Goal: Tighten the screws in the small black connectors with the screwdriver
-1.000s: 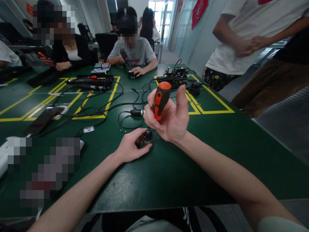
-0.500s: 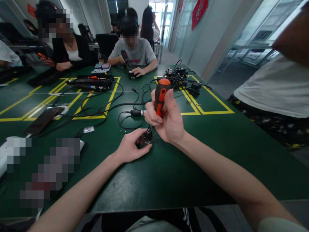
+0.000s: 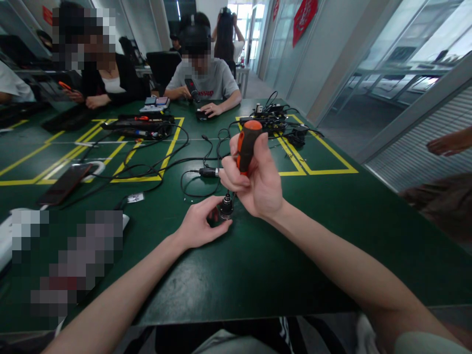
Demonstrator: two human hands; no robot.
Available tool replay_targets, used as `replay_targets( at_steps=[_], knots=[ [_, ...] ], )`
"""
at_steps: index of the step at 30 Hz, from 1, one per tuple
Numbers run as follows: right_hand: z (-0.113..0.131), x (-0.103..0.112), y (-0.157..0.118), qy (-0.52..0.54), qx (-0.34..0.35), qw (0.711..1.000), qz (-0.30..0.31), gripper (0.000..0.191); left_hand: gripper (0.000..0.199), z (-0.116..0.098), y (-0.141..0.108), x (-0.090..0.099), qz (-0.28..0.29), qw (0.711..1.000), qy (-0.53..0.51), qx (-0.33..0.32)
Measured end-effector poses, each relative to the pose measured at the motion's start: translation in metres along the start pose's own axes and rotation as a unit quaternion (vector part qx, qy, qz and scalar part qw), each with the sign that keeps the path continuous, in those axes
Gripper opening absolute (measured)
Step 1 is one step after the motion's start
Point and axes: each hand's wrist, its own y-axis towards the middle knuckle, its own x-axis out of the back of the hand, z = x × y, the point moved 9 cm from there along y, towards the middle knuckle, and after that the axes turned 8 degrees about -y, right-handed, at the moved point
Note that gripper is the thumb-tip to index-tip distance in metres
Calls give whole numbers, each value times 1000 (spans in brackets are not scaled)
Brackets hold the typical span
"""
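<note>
The right hand (image 3: 261, 183) has its grip closed round an orange-and-black screwdriver (image 3: 250, 146), tilted toward one o'clock, likely for control; at its seven o'clock, the left hand (image 3: 201, 222), grip half-curled, holds a black fitting (image 3: 226, 207) upright on the tabletop (image 3: 258, 275), apparently steadying it

Office: glass partition (image 3: 282, 56), black chair (image 3: 162, 71)

Grey shirt (image 3: 224, 76): red letters ending "ssup", start hidden
White tag (image 3: 135, 197): marks too small to read
Red banner (image 3: 304, 19): writing unreadable
</note>
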Motion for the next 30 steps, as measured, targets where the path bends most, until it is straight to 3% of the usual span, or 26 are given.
replay_targets(
  at_steps=[5,15,22,30],
  knots=[
    [5,-4,3,23,41,999,22,41,28,1,0,0,1,1000,-1,5],
    [6,0,2,19,6,1000,-5,45,34,3,-1,-1,3,1000,2,11],
    [7,2,2,4,6,1000,-17,44,58,10,-6,0,-9,1000,3,16],
    [20,-6,4,-6,31,1000,-1,51,35,5,-4,-3,9,1000,3,12]
  ],
)
